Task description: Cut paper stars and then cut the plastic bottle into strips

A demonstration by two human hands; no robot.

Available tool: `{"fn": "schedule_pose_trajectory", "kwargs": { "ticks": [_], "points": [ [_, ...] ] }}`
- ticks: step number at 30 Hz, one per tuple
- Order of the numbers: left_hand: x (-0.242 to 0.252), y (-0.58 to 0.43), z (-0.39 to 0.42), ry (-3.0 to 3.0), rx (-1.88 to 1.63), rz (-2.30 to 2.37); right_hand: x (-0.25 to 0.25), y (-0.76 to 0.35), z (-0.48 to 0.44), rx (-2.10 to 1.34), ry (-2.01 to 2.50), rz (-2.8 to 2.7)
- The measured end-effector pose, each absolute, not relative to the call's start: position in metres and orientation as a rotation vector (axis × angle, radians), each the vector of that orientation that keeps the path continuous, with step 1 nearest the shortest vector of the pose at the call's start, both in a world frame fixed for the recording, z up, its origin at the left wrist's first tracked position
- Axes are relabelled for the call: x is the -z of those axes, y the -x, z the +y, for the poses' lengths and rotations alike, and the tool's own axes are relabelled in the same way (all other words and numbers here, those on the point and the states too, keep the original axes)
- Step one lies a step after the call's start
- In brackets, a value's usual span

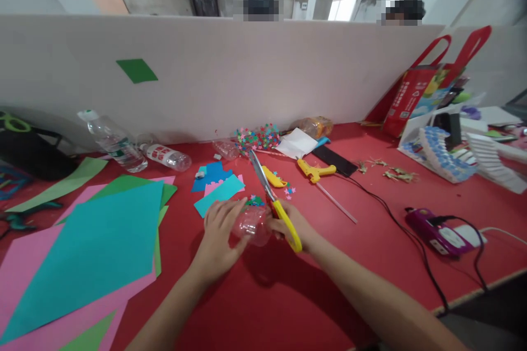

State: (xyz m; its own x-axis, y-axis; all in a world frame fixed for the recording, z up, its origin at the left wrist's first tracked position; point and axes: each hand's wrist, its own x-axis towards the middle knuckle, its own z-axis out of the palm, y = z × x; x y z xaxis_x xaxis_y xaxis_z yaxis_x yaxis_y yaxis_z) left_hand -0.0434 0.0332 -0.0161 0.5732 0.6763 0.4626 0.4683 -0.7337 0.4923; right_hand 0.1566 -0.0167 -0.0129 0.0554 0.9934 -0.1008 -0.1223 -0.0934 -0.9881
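Observation:
My left hand (222, 230) is wrapped around a clear plastic bottle piece (253, 227) above the red table, gripping it from the left. Across my right hand (290, 222) lies a pair of scissors (267, 186) with yellow handles, blades pointing away from me. My right fingers close around the handles and also rest against the bottle's right side, though they are partly hidden. Behind the bottle piece are star-shaped sequins (256, 201) and blue and pink paper pieces (222, 192). A yellow craft knife (274, 177) lies just beyond the scissors.
Colored paper sheets (102, 247) cover the left side. Two plastic bottles, one standing at a tilt (113, 142), are near the white partition (230, 71). A yellow glue gun (317, 170) and a purple power box (436, 233) with cables lie right. A red bag (407, 101) stands back right.

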Motion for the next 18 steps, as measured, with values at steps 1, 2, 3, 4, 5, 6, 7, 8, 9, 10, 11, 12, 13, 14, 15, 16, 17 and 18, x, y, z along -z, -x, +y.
{"fn": "schedule_pose_trajectory", "kwargs": {
  "ticks": [1, 2, 3, 4, 5, 6, 7, 8, 9, 10, 11, 12, 13, 14, 15, 16, 17, 18],
  "points": [
    [0.015, 0.043, 0.033, -2.412, -0.979, 0.991, 0.017, -0.156, -0.017, -1.233, 1.220, -1.009],
    [0.015, 0.042, 0.032, -2.274, -1.035, 1.055, 0.021, -0.156, -0.017, -1.174, 1.222, -0.991],
    [0.015, 0.041, 0.032, -2.086, -1.079, 1.107, 0.025, -0.156, -0.018, -1.116, 1.226, -0.978],
    [0.015, 0.039, 0.031, -1.866, -1.094, 1.126, 0.028, -0.156, -0.017, -1.059, 1.230, -0.970],
    [0.014, 0.036, 0.030, -1.635, -1.066, 1.099, 0.030, -0.157, -0.017, -1.007, 1.235, -0.968],
    [0.014, 0.032, 0.029, -1.414, -1.003, 1.031, 0.031, -0.157, -0.017, -0.960, 1.240, -0.970],
    [0.013, 0.028, 0.028, -1.217, -0.917, 0.938, 0.033, -0.157, -0.017, -0.922, 1.244, -0.976],
    [0.011, 0.023, 0.027, -1.048, -0.828, 0.836, 0.034, -0.157, -0.017, -0.892, 1.248, -0.987],
    [0.009, 0.018, 0.026, -0.912, -0.753, 0.742, 0.034, -0.156, -0.018, -0.871, 1.250, -1.002],
    [0.007, 0.012, 0.025, -0.813, -0.708, 0.667, 0.034, -0.156, -0.019, -0.860, 1.252, -1.020],
    [0.005, 0.007, 0.024, -0.747, -0.700, 0.621, 0.034, -0.154, -0.020, -0.856, 1.251, -1.041],
    [0.003, 0.003, 0.023, -0.716, -0.722, 0.601, 0.034, -0.153, -0.021, -0.860, 1.248, -1.065],
    [0.001, 0.000, 0.023, -0.709, -0.756, 0.600, 0.033, -0.153, -0.022, -0.870, 1.244, -1.091],
    [0.000, -0.001, 0.023, -0.712, -0.788, 0.608, 0.032, -0.152, -0.023, -0.885, 1.239, -1.116],
    [-0.001, -0.001, 0.023, -0.721, -0.817, 0.620, 0.031, -0.152, -0.024, -0.902, 1.236, -1.140],
    [0.000, 0.001, 0.023, -0.728, -0.840, 0.631, 0.030, -0.153, -0.025, -0.919, 1.236, -1.161],
    [0.001, 0.003, 0.023, -0.733, -0.856, 0.638, 0.029, -0.154, -0.026, -0.934, 1.239, -1.179],
    [0.002, 0.007, 0.024, -0.738, -0.873, 0.647, 0.028, -0.156, -0.027, -0.949, 1.242, -1.196]
  ]
}}
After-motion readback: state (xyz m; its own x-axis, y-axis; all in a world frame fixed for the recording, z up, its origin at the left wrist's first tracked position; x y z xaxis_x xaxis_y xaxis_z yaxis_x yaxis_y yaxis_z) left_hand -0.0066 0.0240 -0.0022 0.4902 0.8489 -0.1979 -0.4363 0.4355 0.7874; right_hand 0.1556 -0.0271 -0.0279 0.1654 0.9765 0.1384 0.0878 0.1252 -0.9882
